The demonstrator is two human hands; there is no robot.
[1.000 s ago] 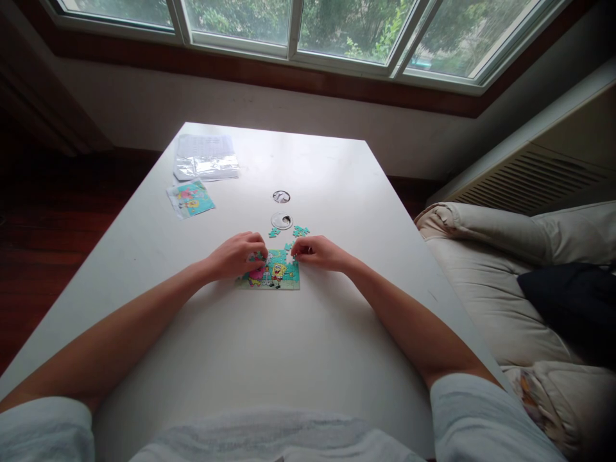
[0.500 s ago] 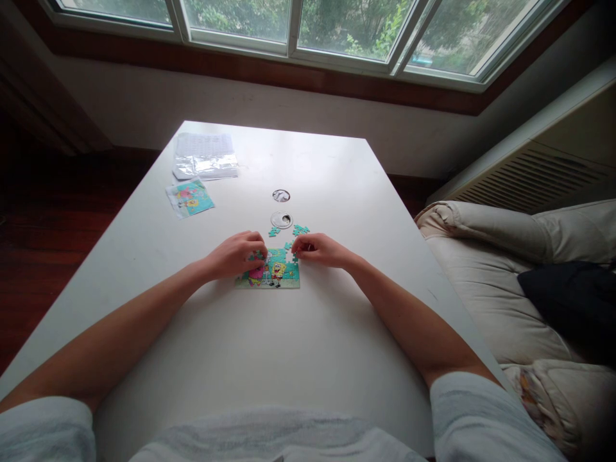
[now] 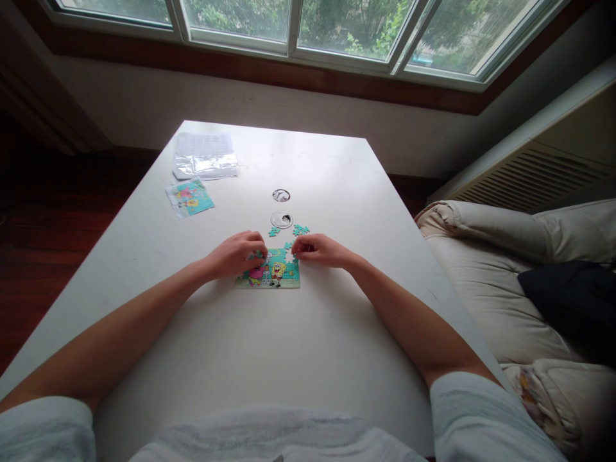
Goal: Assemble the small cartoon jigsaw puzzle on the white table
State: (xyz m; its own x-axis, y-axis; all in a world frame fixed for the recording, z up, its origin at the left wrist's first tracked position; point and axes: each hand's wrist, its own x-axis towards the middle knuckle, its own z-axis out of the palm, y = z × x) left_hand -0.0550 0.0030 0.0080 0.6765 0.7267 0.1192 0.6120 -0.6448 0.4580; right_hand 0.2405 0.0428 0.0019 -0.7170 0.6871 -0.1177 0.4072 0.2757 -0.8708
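White table [image 3: 289,346], hands [image 3: 235,254] [image 3: 321,250] (fingers [image 3: 256,246] bent) at puzzle [image 3: 280,273]

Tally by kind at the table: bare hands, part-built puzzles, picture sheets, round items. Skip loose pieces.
Bare hands: 2 (left hand, right hand)
Part-built puzzle: 1
Picture sheet: 1
Round items: 2
Total: 6

A left hand [image 3: 240,252] blocks my remote view of the upper left of a puzzle [image 3: 278,274]; what a right hand [image 3: 320,250] pinches, if anything, I cannot make out. Print on papers [image 3: 205,149] is too small for me to read. My frame crops the window [image 3: 337,29] above, the sofa [image 3: 466,289] and dark cloth [image 3: 568,301] at right.
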